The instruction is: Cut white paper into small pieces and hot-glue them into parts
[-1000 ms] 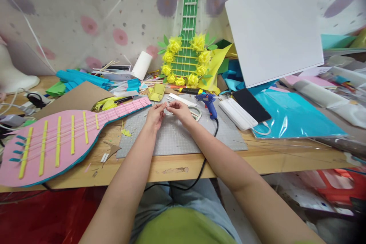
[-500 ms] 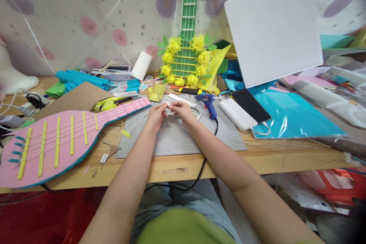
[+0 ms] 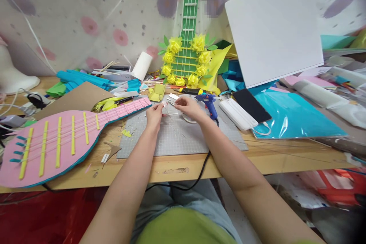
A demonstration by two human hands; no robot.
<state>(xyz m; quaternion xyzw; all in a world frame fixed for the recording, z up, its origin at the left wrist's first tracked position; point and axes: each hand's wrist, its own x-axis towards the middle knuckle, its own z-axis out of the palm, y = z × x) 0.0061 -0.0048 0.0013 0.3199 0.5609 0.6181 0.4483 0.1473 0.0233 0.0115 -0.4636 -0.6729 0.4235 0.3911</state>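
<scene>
Over the grey cutting mat (image 3: 177,141), my left hand (image 3: 154,116) pinches a small white piece (image 3: 164,104). My right hand (image 3: 188,107) is a little to its right, fingers closed on a thin, pale, pointed item (image 3: 170,101) that I cannot make out. A thin white strip (image 3: 170,114) lies low between the hands. Part of a white coil (image 3: 188,119) shows beneath my right hand. The blue glue gun (image 3: 209,105) rests just right of that hand, its black cord running off the table's front edge.
At left lies a pink paper guitar (image 3: 65,137) with yellow strips. A green guitar (image 3: 185,61) with yellow flowers stands behind the mat. A white power bank (image 3: 238,114) and black phone (image 3: 251,105) lie right; a white board (image 3: 274,30) leans behind them.
My hands have drawn apart. My right hand has moved right and now holds a thin item, while the small white piece stays in my left hand.
</scene>
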